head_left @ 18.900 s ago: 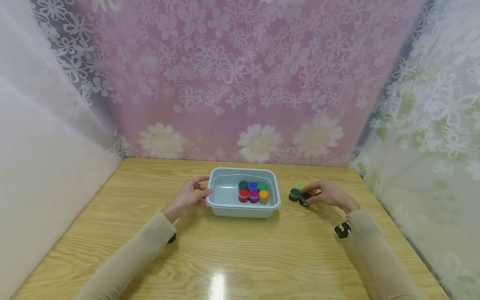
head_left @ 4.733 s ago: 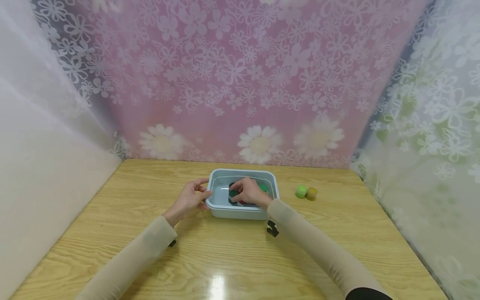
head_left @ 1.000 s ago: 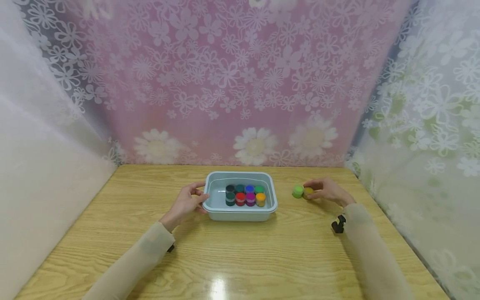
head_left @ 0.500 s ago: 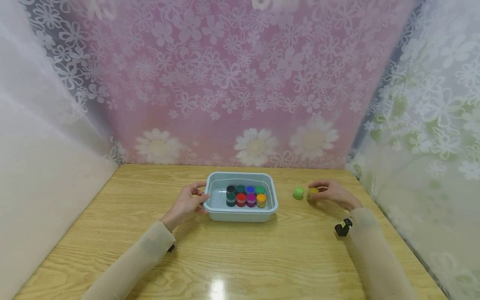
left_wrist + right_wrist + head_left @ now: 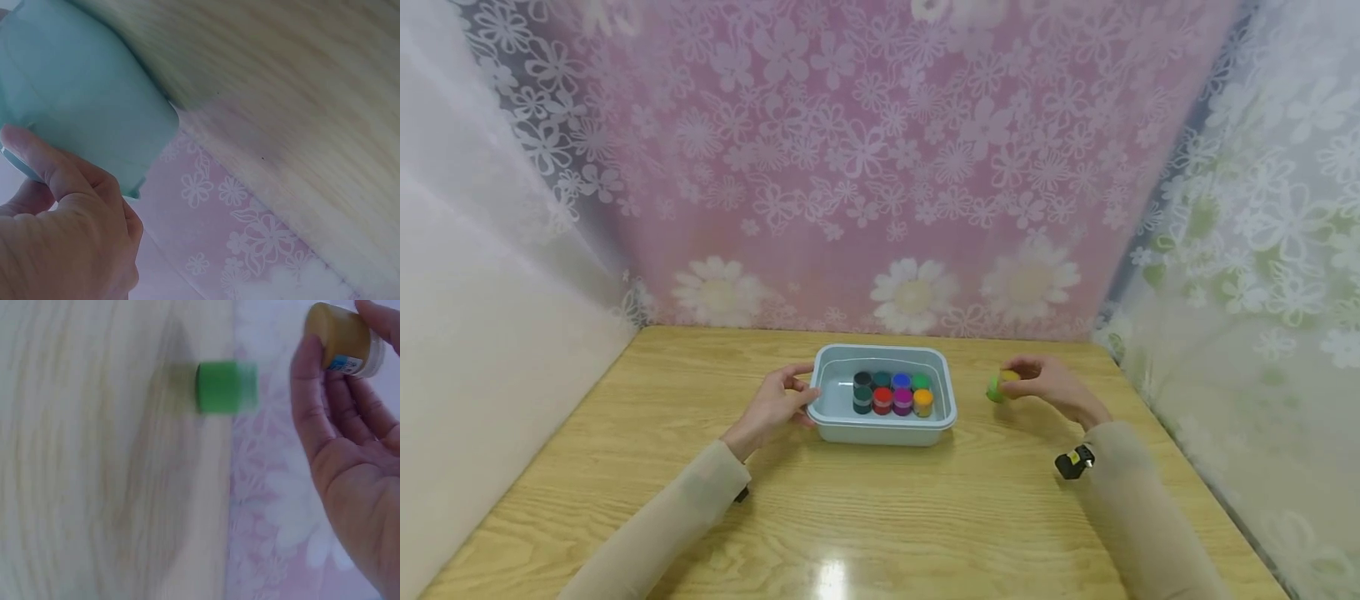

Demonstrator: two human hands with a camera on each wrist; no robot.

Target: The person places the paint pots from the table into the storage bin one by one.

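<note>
My left hand (image 5: 775,407) grips the left rim of a pale blue plastic basin (image 5: 880,434), thumb on top and fingers outside; the left wrist view shows the basin wall (image 5: 87,94) up close. My right hand (image 5: 1051,389) pinches an ochre paint jar (image 5: 344,339) between fingers and thumb, off the table. Just left of it, a light green jar (image 5: 994,389) stands on the table, partly hidden in the head view. Inside the basin, two rows of jars fill the right part: black, dark teal, blue and green behind; dark green, red (image 5: 882,401), magenta and orange in front.
The wooden table (image 5: 880,517) ends at a pink flowered curtain (image 5: 865,208) behind. Pale curtains hang on both sides. A black wrist camera (image 5: 1073,462) hangs under the right sleeve.
Long before, the basin held fewer jars; black and dark green ones came from the right. Over the last second, my right hand has lifted the ochre jar and shifted left. The left hand stays put.
</note>
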